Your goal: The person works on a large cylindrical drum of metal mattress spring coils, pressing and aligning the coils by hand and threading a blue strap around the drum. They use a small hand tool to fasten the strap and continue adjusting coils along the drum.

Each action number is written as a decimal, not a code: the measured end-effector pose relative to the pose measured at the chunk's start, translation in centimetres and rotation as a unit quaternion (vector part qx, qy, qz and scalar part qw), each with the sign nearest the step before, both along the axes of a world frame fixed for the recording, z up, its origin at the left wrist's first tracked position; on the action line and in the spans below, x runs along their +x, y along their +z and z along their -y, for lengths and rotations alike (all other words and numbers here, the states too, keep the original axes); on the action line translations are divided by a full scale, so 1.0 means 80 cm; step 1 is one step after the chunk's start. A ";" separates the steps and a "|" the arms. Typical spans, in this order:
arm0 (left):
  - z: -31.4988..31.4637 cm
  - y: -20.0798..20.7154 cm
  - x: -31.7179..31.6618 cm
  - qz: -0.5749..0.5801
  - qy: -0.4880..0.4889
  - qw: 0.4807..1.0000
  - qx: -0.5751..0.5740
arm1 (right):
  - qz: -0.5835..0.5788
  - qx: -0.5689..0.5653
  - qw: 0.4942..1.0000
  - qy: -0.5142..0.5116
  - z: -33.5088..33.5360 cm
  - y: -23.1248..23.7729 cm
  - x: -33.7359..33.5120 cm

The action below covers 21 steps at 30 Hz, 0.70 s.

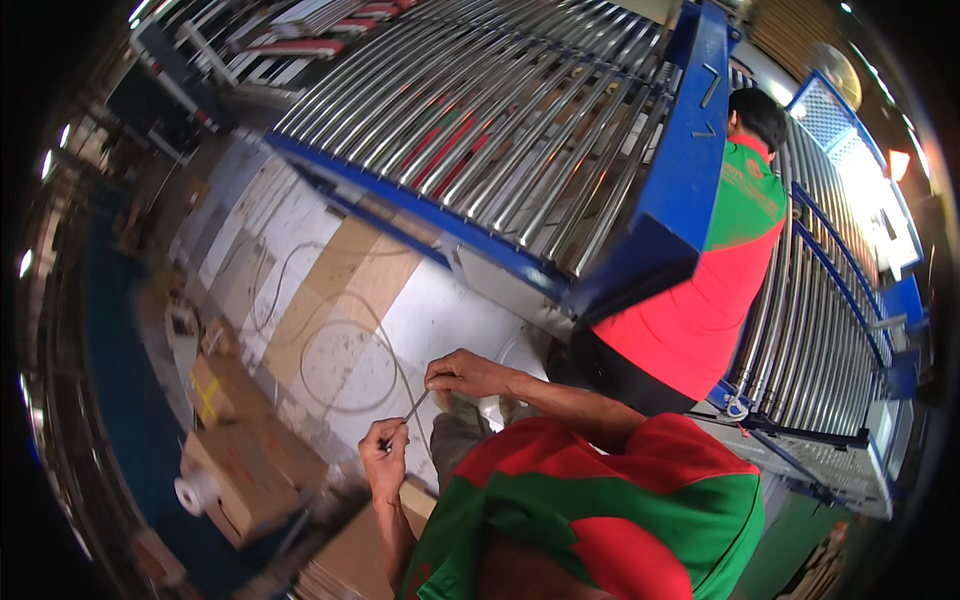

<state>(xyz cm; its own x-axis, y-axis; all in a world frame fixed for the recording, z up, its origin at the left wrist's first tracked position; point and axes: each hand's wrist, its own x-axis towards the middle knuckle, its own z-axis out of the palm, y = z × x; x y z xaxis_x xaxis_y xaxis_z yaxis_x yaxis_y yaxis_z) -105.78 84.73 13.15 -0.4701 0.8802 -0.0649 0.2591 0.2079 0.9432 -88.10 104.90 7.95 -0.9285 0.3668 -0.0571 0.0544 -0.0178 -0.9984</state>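
Observation:
My left hand (384, 446) is closed round the lower end of a thin grey cable-like length (415, 407), with a small dark bit showing between the fingers. My right hand (468, 373), fingers curled, pinches its upper end, so the short stretch between the hands looks straight and taut. A long thin grey cable (350, 407) lies in loose loops on the floor beyond my hands and runs up close to them. Whether it joins the held length I cannot tell.
Ahead stands a blue-framed roller conveyor (480, 130). A co-worker in a red and green shirt (700, 310) is close on my right, beside more rollers (815, 330). Cardboard boxes (250, 465) and a white roll (196, 493) are at left. Sheets cover the floor (330, 270).

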 end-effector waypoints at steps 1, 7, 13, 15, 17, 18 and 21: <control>-0.041 -0.005 -0.022 0.066 0.018 0.997 0.041 | -0.016 -0.032 0.999 -0.028 -0.031 -0.003 -0.017; -0.316 -0.010 -0.123 0.228 -0.114 0.956 0.146 | -0.110 -0.161 0.942 -0.273 -0.163 -0.026 -0.076; -0.561 0.066 -0.163 -0.045 -0.432 0.901 0.007 | -0.142 -0.088 0.867 -0.470 -0.282 -0.001 -0.067; -0.632 0.077 -0.146 -0.163 -0.494 0.853 0.043 | -0.106 -0.056 0.847 -0.518 -0.330 0.004 -0.053; -0.691 0.074 -0.117 -0.238 -0.526 0.813 0.070 | -0.042 -0.037 0.844 -0.533 -0.376 0.007 -0.034; -0.718 0.071 -0.102 -0.262 -0.542 0.794 0.079 | -0.007 -0.014 0.842 -0.540 -0.397 0.009 -0.024; -0.796 0.059 -0.060 -0.255 -0.577 0.768 0.109 | -0.014 0.006 0.818 -0.575 -0.462 0.012 -0.007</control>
